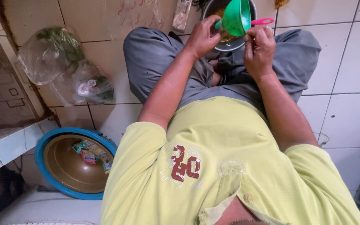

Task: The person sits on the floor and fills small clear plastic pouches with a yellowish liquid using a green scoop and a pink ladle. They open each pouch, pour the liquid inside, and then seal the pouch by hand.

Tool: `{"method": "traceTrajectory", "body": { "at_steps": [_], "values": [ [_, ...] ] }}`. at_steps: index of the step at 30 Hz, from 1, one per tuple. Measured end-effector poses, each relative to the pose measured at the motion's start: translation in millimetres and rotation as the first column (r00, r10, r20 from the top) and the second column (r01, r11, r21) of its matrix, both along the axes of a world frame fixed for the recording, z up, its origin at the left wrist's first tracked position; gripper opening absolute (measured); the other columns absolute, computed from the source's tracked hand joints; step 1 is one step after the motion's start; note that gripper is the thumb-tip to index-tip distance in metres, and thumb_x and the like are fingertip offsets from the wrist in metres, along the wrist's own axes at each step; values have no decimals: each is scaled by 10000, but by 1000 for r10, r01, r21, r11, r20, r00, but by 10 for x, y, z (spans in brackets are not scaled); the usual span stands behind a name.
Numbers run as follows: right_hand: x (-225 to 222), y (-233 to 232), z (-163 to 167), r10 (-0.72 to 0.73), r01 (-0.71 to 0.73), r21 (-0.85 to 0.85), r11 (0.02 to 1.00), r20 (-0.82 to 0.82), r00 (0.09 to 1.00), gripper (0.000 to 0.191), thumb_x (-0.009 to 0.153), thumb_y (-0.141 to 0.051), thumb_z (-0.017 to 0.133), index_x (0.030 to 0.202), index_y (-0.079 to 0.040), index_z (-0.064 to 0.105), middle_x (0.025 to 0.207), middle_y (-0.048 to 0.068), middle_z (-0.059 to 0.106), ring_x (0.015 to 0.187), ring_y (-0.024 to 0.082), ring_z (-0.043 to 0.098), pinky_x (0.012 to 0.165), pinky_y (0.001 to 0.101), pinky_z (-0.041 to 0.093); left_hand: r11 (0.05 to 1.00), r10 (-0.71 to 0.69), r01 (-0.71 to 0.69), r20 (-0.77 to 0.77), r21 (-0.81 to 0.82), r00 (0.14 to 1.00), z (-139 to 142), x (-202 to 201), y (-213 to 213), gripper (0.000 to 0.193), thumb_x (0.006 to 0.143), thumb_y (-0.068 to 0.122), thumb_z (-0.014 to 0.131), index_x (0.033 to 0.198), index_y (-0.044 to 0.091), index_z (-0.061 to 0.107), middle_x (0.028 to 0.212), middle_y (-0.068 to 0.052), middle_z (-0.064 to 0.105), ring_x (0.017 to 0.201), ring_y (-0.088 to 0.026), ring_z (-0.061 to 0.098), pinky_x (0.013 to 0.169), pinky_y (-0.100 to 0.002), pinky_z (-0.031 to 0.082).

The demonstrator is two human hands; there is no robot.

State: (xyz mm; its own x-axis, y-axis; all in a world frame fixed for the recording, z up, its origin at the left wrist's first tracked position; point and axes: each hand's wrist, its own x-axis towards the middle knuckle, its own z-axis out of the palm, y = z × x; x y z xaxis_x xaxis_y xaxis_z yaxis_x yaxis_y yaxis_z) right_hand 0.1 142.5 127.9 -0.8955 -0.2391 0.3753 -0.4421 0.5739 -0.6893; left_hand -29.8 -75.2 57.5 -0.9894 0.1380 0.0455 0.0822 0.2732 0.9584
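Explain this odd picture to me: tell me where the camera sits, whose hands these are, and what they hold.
There is no machine here. The single picture comes from a camera worn on a person's head, looking straight down, so you see their yellow-green shirt, grey trousers and both bare hands. The person sits on a white tiled floor. The left hand grips a green funnel above a grey bowl. The right hand pinches something small beside it, too small to identify; a pink handle pokes out there. On the floor lie a clear bag of greens and a blue-rimmed dish with small packets.
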Motion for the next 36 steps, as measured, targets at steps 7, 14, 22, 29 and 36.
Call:
{"method": "traceTrajectory", "body": {
  "at_steps": [7,14,22,29,36],
  "values": [
    [-133,246,90,143,-144,24,989,54,988,121,1030,73,709,1076,-3,627,1055,161,614,960,348,634,839,419,528,977,-134,122,-60,-176,989,-75,2,-53,346,916,121,700,1245,17,675,1176,-207,730,1055,-364,723,914,-413,569],
    [-364,132,352,249,-248,94,964,-4,968,101,1056,54,739,1072,-11,664,1028,147,630,949,330,661,806,403,547,997,-61,48,-228,-62,972,-141,-125,10,323,875,23,663,1197,-8,676,1158,-198,721,1098,-352,702,956,-405,567],
    [-682,329,-34,-137,140,86,986,-38,990,260,1068,-184,807,1206,-18,660,1073,145,674,887,361,702,751,420,567,903,242,-163,-157,397,957,-45,-234,-190,89,913,-21,693,995,12,682,953,-87,735,878,-200,704,808,-330,575],
    [-812,665,-875,-232,73,592,802,198,952,454,926,-332,843,1172,18,689,908,218,684,796,425,668,720,528,529,930,331,-254,-307,265,892,-75,-325,-182,95,879,-13,693,970,13,682,934,-95,727,892,-207,728,814,-340,579],
    [-707,390,-1061,-166,570,-240,786,806,568,251,953,-246,812,1048,-35,715,876,17,680,738,120,649,603,297,543,908,265,-265,46,325,963,-144,-371,-85,170,946,106,743,1084,14,707,968,-67,791,903,-130,741,807,-314,583]
  ]
}}
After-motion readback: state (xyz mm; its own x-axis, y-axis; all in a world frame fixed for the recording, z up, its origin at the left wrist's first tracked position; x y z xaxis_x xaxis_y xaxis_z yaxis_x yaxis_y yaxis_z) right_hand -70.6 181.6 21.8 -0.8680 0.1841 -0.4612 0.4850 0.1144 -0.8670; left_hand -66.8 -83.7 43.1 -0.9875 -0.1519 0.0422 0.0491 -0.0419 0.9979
